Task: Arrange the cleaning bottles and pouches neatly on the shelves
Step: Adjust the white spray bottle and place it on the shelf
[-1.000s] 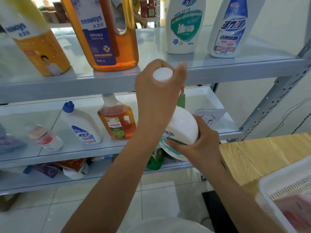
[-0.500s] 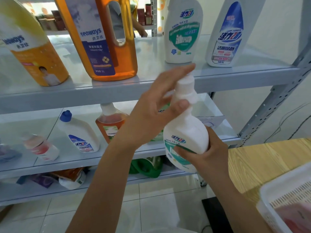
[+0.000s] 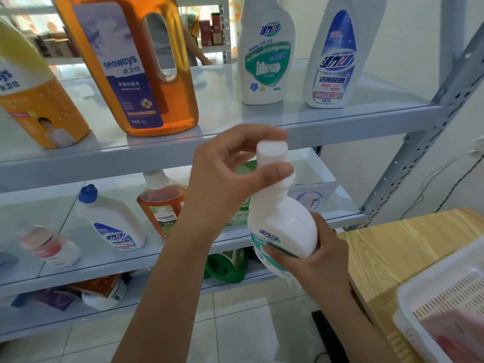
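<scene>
Large amber bottle (image 3: 136, 74): "seaways", "小卫仕", "DISINFECTANT", "1L"
Green-label white bottle (image 3: 265, 61): "活力28"
Blue-label white bottle (image 3: 337, 61): "活力28", "洁厕啫喱"
Small amber bottle (image 3: 162, 208): "seaways"
Blue-capped bottle (image 3: 112, 224): "活力28"
Held white bottle (image 3: 282, 226): "活力28"
Finer print: unreadable

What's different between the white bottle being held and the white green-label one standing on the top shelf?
The held bottle is tilted in the air, right hand gripping its base, left hand pinching its cap; the shelf bottle stands upright on the top shelf, untouched. The held bottle's cap shows; the shelf bottle's top is out of frame. Both are white with green labels.
</scene>
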Tool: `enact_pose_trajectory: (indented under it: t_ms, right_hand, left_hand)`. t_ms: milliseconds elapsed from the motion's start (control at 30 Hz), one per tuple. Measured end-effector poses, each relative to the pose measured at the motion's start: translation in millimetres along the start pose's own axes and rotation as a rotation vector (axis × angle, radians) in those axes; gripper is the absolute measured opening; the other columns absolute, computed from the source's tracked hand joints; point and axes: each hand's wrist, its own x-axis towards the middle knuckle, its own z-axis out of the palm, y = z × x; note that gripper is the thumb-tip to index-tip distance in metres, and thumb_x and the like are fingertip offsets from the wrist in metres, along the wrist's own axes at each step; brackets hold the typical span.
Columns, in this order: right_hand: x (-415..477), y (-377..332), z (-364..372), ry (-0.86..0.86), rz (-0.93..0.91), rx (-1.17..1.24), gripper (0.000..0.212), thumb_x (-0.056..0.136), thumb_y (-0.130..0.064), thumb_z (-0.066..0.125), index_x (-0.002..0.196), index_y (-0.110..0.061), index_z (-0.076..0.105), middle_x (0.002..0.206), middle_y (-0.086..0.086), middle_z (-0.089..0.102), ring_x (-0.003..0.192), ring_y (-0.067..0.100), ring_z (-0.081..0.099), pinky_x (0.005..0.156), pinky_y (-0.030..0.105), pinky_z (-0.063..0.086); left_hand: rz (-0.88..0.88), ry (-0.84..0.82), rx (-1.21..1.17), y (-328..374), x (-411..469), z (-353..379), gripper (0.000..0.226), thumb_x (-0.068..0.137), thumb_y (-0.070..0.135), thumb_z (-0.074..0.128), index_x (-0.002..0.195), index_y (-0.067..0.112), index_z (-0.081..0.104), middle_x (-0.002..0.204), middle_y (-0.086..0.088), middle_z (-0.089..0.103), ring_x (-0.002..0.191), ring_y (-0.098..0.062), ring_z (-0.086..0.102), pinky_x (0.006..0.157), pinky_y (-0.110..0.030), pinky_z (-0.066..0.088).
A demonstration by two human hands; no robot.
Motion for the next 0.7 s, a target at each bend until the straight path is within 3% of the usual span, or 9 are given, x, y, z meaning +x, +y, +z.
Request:
enact_pose_trajectory:
  t_ms: [67,167,233,400,600,700]
  right_hand:
    - [-1.1,1.3,0.3,-0.003,-0.003,0.002,0.066,0.042,-0.067,0.067,0.102,-0.048,0.047,0.092,-0.03,0.058,0.085,-0.009,0.058,0.067,0.006,0.048]
    - [-2.3,4.6,-1.3,0.004,0.003,0.014,0.063,0.041,-0.066,0.068,0.099,-0.052,0.047,0.093,-0.029,0.059,0.087,-0.008,0.059,0.064,0.011,0.051]
    - [-3.4,4.9,-1.7,0.003,-0.011,0.004,0.063,0.042,-0.067,0.068,0.099,-0.053,0.046,0.093,-0.03,0.058,0.087,-0.007,0.06,0.066,0.012,0.052]
    - [-5.7,3.3,-0.1,0.055,-0.025,-0.002,0.062,0.044,-0.053,0.078,0.098,-0.054,0.046,0.091,-0.034,0.056,0.091,-0.014,0.055,0.067,0.004,0.047]
    - [-14.6,3.0,10.6,0.112,-0.048,-0.047,0.072,0.05,-0.039,0.088,0.106,-0.051,0.045,0.089,-0.04,0.048,0.089,-0.026,0.049,0.066,-0.006,0.038]
    - [-15.6,6.3,11.7,0.105,-0.037,-0.052,0.071,0.05,-0.039,0.088,0.113,-0.039,0.053,0.092,-0.039,0.047,0.09,-0.025,0.048,0.068,-0.005,0.039]
  left_hand:
    - [0.006,-0.007,0.084,-1.3,1.5,2.8,0.033,0.072,0.025,0.076,0.105,0.022,0.068,0.105,0.012,0.066,0.099,-0.006,0.061,0.088,-0.024,0.049]
    - [-0.043,-0.179,0.008,-0.6,1.3,0.7,0.04,0.086,0.015,0.068,0.126,0.015,0.061,0.124,0.001,0.063,0.112,-0.011,0.06,0.089,-0.024,0.05]
    - [-0.053,-0.17,-0.058,1.7,0.4,-1.0,0.039,0.086,0.01,0.066,0.124,0.013,0.061,0.116,0.001,0.069,0.107,-0.013,0.064,0.086,-0.023,0.051]
    - [0.043,0.166,0.076,2.6,-4.0,14.3,0.028,0.066,0.021,0.083,0.091,0.02,0.07,0.09,0.01,0.071,0.085,-0.009,0.065,0.079,-0.025,0.051]
    - [0.203,0.516,0.557,2.7,-5.9,33.0,0.022,0.071,0.021,0.077,0.083,0.013,0.06,0.087,-0.005,0.058,0.068,-0.003,0.051,0.067,-0.007,0.039]
    - [0.195,0.542,0.643,3.5,-5.9,32.7,0.02,0.072,0.027,0.073,0.079,0.015,0.059,0.083,-0.005,0.057,0.068,-0.002,0.048,0.067,-0.005,0.036]
